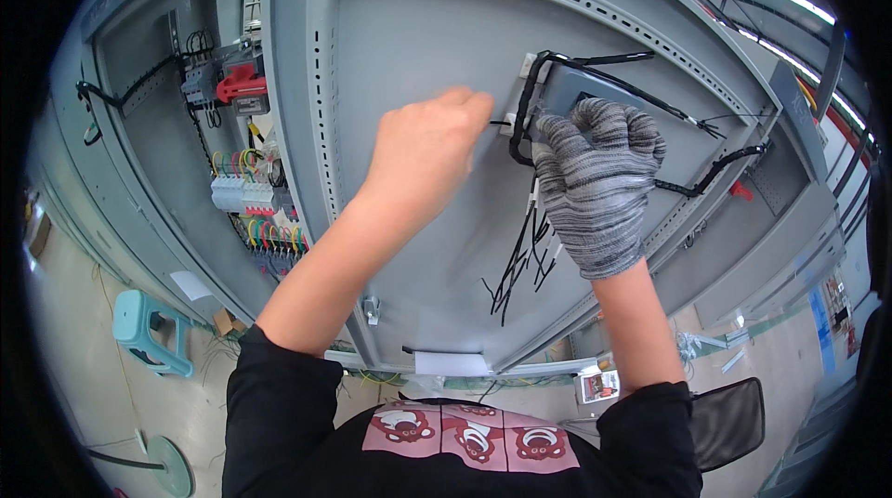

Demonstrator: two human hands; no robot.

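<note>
A bundle of black wires (527,108) bends round the left side of a grey-blue box (581,87) on the cabinet door's grey panel (418,43). My left hand (429,140), bare and slightly blurred, is closed in a pinch just left of the bundle. From its fingertips a thin black strip, a cable tie by its look, runs to the bundle. My right hand (599,177) wears a grey striped knit glove. Its fingers curl against the bundle at the box's lower left; their tips are partly hidden. Loose black wire ends (511,270) hang below it.
An open cabinet bay at left holds a red-handled switch (242,84) and breakers (246,194) with coloured wires. More black wire (711,175) runs along the right side. A turquoise stool (153,331) stands at lower left; a black mesh chair back (729,424) is at lower right.
</note>
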